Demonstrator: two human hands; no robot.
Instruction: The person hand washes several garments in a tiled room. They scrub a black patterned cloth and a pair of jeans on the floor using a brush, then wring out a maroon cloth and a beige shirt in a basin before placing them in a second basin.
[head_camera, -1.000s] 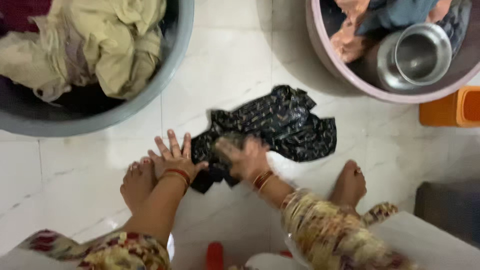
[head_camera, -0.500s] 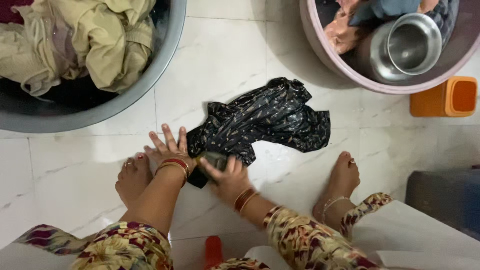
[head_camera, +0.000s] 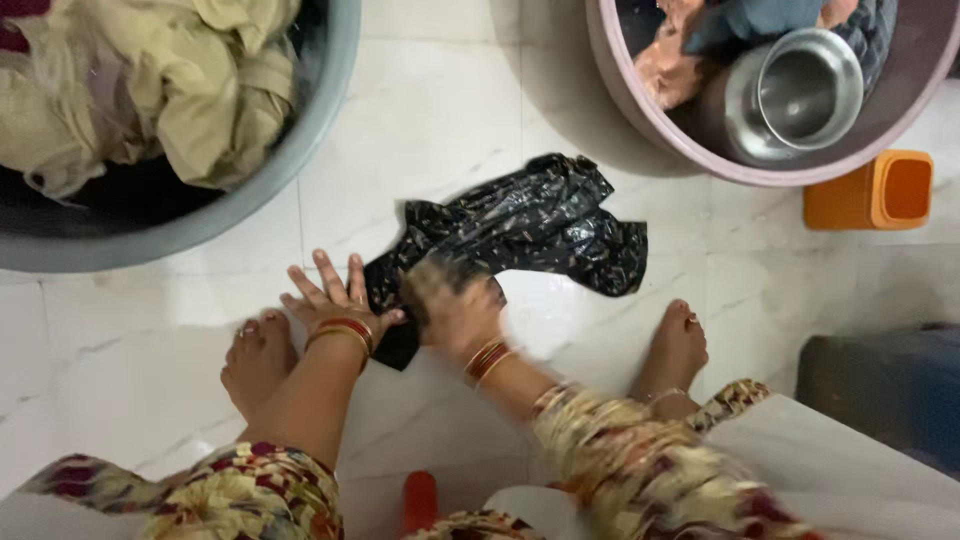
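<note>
A wet black patterned cloth (head_camera: 520, 235) lies crumpled on the white tiled floor (head_camera: 440, 110), and both hands sit at its near-left end. The left hand (head_camera: 335, 305) is spread flat, fingers apart, pinning the cloth's near corner to the floor. The right hand (head_camera: 452, 300) is blurred; it rests on the cloth just beside the left hand, and I cannot tell whether it grips anything. From the hands, the cloth stretches away and to the right; its long axis runs from that pinned corner towards the pink tub (head_camera: 640, 110). The right hand lies nearer the cloth's bulk. The grey tub (head_camera: 300, 140) of pale laundry is well apart from the cloth, on its far left.
</note>
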